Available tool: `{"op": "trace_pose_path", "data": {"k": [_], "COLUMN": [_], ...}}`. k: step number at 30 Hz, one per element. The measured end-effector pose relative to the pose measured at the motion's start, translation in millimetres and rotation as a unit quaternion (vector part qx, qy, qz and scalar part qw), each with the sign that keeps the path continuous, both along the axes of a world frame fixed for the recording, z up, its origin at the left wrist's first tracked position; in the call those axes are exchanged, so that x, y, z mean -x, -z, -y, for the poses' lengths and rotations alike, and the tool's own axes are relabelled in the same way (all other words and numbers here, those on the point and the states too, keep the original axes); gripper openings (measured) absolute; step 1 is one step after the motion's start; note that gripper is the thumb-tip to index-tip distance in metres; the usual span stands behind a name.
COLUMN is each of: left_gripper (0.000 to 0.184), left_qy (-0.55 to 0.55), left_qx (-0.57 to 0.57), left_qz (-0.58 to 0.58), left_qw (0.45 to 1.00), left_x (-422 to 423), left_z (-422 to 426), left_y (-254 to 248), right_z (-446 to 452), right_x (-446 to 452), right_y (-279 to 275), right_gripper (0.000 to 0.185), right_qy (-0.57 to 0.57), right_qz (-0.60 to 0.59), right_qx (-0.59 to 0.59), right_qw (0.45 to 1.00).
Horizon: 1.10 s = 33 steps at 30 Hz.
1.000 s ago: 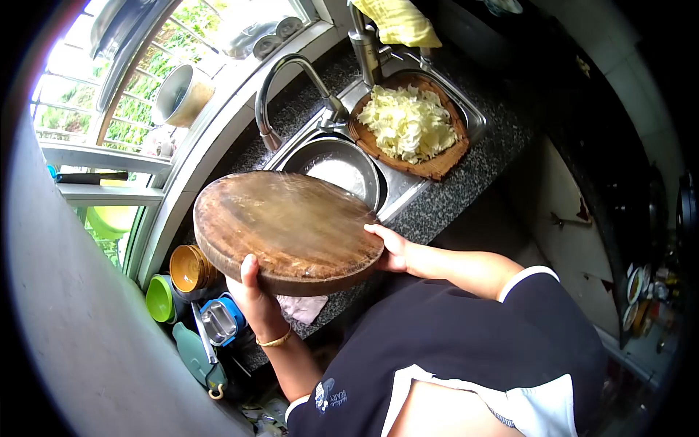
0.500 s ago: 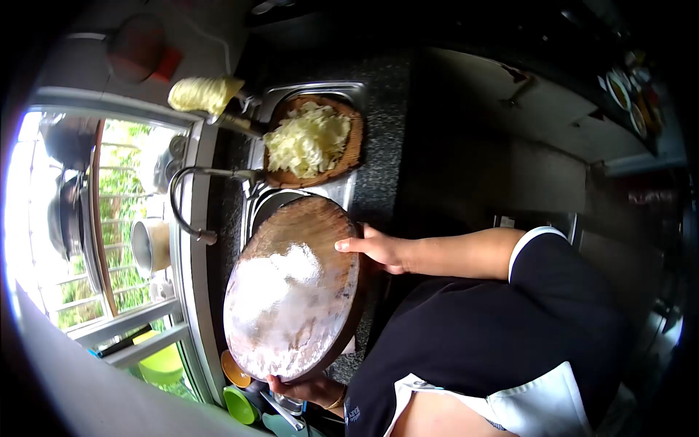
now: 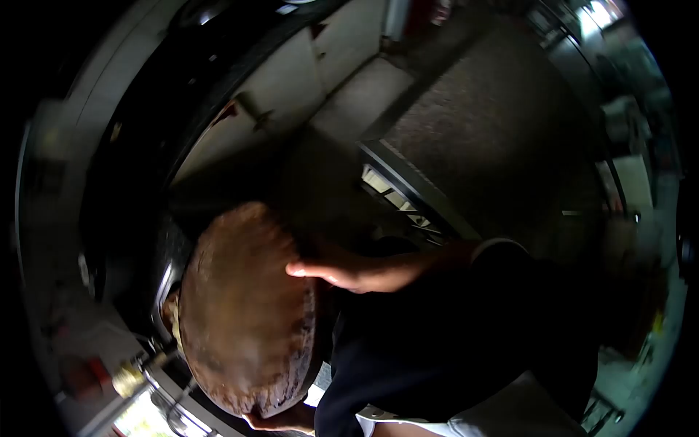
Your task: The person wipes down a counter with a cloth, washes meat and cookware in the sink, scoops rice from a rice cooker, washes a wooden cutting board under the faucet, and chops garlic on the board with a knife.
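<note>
Both hands hold a thick round wooden chopping board (image 3: 244,306), its broad face turned up toward me. My right hand (image 3: 331,274) grips the edge on the body side, thumb lying on top and fingers out of sight beneath. At the bottom edge my left hand (image 3: 280,420) is closed on the rim, mostly hidden by the board. Just past the board's far edge, a strip of a woven basket with pale shredded cabbage (image 3: 174,317) shows beside the sink rim (image 3: 164,288).
A dark counter (image 3: 170,244) runs beside the board. Further off are a pale cabinet front (image 3: 284,84) and a drawer-like opening with pale items (image 3: 386,188). A bright window (image 3: 149,416) lies at the lower left. Much of the room is dark and blurred.
My view has swung away from the window toward the dark room. The chopping board, still in both hands, has turned with me away from the sink, and its bright glare is gone.
</note>
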<state>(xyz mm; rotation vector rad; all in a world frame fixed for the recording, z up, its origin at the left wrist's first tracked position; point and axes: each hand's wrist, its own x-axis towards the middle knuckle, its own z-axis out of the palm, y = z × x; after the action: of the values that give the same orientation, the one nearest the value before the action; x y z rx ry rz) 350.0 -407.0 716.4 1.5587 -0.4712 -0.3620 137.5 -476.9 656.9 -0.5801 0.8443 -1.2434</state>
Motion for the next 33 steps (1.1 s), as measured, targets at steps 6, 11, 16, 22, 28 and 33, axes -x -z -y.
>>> {"op": "trace_pose_path", "data": {"k": [6, 11, 16, 22, 28, 33], "left_gripper": [0.063, 0.064, 0.053, 0.046, 0.046, 0.072], "left_qy": [0.306, 0.648, 0.729, 0.765, 0.817, 0.837], "left_qx": [-0.041, -0.139, -0.132, -0.243, -0.351, -0.322], "left_qz": [-0.120, -0.430, -0.414, -0.348, -0.115, 0.218], "left_qw": [0.944, 0.613, 0.529, 0.484, 0.442, 0.384], "left_x": [80.7, 159.0, 249.8, 319.1, 334.2, 335.9], "left_z": [54.8, 87.6, 69.4, 50.5, 59.9, 74.3], "left_y": [14.6, 41.4, 92.6, 97.8, 153.5, 142.4], "right_z": [-70.9, -162.8, -238.3, -300.7, -288.9, -307.8], "right_x": [124.6, 167.3, 211.9, 278.0, 302.2, 322.4], "right_y": [-29.0, -22.0, -0.2, 50.5, 59.9, 85.0], "right_gripper": [0.061, 0.055, 0.047, 0.043, 0.058, 0.068], "right_qy": [0.188, 0.476, 0.565, 0.596, 0.589, 0.468], "right_qz": [0.045, 0.003, 0.003, -0.023, -0.124, -0.237], "right_qx": [-0.039, -0.109, -0.074, -0.126, -0.308, -0.423], "right_qw": [0.980, 0.873, 0.822, 0.793, 0.737, 0.739]}}
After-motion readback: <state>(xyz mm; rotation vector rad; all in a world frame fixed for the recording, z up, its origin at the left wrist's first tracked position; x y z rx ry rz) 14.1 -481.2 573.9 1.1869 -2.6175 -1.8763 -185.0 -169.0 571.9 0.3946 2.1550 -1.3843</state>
